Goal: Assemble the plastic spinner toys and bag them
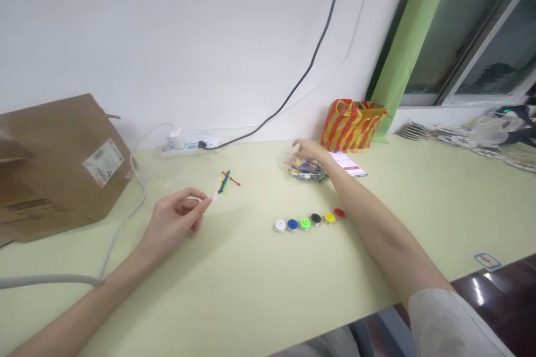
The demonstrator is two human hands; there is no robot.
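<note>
the tabletop is a plain pale yellow-green, the wall white. the row runs white disc, blue disc, green disc, black disc, yellow disc, red disc. the stick at the left hand is white; the bundle of sticks beyond it mixes green, blue, yellow and red. the heap under the right hand is many-coloured, too blurred to sort. the plastic bag has red and orange-yellow stripes. the paper bag is brown, its label white with some red. the cable is dark grey, the power strip white, the window strip green.
</note>
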